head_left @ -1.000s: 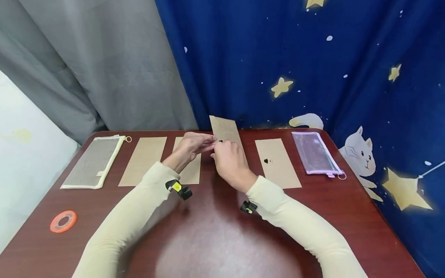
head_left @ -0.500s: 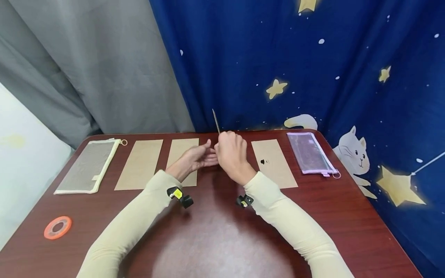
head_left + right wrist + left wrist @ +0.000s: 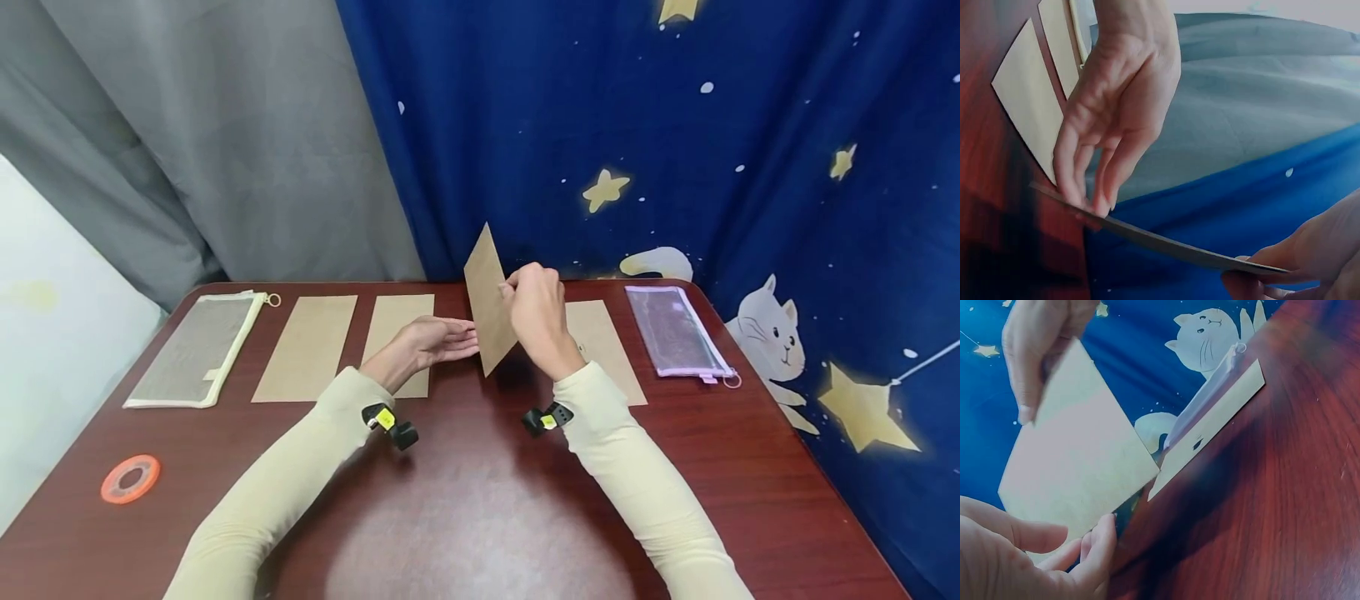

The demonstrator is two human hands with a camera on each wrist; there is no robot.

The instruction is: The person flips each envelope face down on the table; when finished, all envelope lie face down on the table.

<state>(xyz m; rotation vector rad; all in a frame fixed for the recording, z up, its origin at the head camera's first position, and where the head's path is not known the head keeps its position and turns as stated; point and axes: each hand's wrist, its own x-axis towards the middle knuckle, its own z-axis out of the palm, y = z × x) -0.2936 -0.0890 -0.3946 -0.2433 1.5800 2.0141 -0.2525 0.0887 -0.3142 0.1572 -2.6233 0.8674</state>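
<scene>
Brown paper no longer edge-on in right hand (grip partly unseen)

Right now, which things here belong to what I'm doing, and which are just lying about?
In the job:
Raised paper
Right hand, pinching it
Left hand, at its edge
Probably the three flat papers, similarly brown

Apparently just lying about:
Orange ring
Cream pouch
Purple pouch

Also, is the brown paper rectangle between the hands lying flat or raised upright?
Raised, roughly upright: the right hand pinches the brown paper rectangle above the dark red table.
</scene>
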